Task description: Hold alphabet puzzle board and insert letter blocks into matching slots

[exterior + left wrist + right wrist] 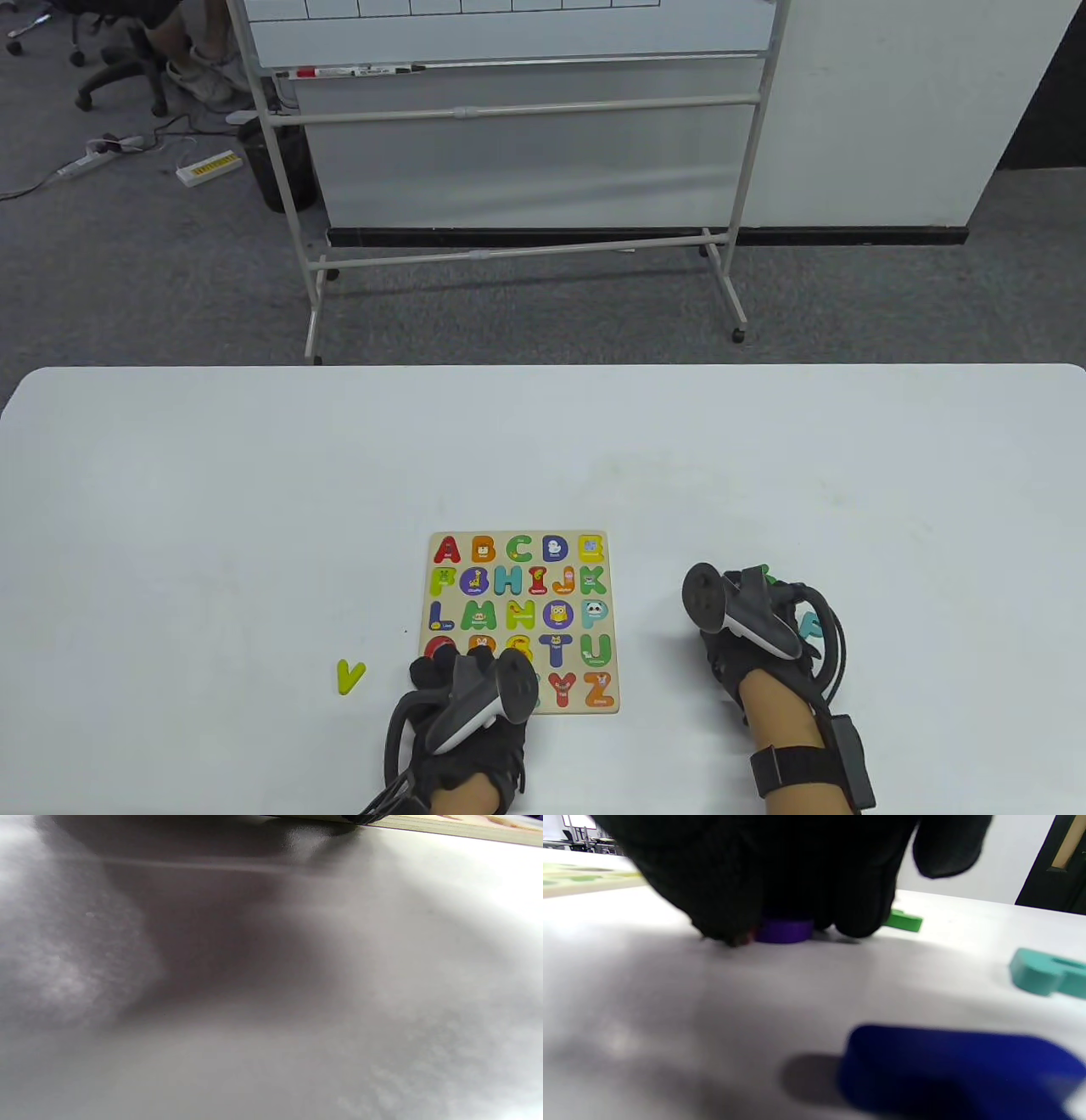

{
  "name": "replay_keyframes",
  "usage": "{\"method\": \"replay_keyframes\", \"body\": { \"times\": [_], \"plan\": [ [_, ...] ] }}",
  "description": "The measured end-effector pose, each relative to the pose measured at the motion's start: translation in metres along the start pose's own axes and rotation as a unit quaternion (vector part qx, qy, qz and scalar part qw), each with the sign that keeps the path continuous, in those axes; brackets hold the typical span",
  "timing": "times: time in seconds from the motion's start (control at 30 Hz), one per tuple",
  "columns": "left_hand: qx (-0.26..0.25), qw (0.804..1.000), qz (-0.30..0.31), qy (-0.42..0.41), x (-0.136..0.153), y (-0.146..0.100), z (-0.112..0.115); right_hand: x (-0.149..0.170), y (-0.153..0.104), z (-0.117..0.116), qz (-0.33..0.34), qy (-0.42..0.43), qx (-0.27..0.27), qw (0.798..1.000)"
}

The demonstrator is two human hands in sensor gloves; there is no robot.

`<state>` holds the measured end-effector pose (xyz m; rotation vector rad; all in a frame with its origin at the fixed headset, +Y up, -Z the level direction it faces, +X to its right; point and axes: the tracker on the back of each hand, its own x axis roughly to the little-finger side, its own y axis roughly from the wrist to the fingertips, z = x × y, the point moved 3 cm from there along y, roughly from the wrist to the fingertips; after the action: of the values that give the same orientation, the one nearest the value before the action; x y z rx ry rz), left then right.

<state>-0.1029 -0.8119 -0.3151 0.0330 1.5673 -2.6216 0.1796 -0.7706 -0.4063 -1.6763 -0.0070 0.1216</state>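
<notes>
The alphabet puzzle board (522,622) lies flat on the white table, most slots filled with coloured letters. My left hand (462,679) rests on the board's near left corner, covering its lower left slots; the board's edge (458,827) shows in the left wrist view. My right hand (747,624) is right of the board, fingers down on the table. In the right wrist view its fingertips (729,929) close around a purple letter block (785,930) lying on the table. A yellow-green V block (349,677) lies left of the board.
Loose blocks lie by my right hand: a green one (903,920), a teal one (1048,976) (810,626) and a dark blue one (958,1073) close to the camera. A whiteboard stand (517,170) is beyond the table's far edge.
</notes>
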Motion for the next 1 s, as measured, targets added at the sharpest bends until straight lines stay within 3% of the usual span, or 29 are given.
{"method": "replay_keyframes", "body": {
  "times": [0.2,0.4,1.0],
  "plan": [
    [-0.002,1.000,0.000,-0.003,0.000,0.000,0.000,-0.002,0.000,0.004,0.000,-0.011,-0.006,1.000],
    [-0.001,1.000,0.000,-0.006,0.001,0.000,0.000,-0.014,-0.004,0.024,0.019,0.012,0.016,1.000],
    [-0.005,1.000,0.002,-0.008,0.001,0.001,0.000,-0.117,-0.001,0.048,0.134,0.027,0.036,0.990]
  ]
}}
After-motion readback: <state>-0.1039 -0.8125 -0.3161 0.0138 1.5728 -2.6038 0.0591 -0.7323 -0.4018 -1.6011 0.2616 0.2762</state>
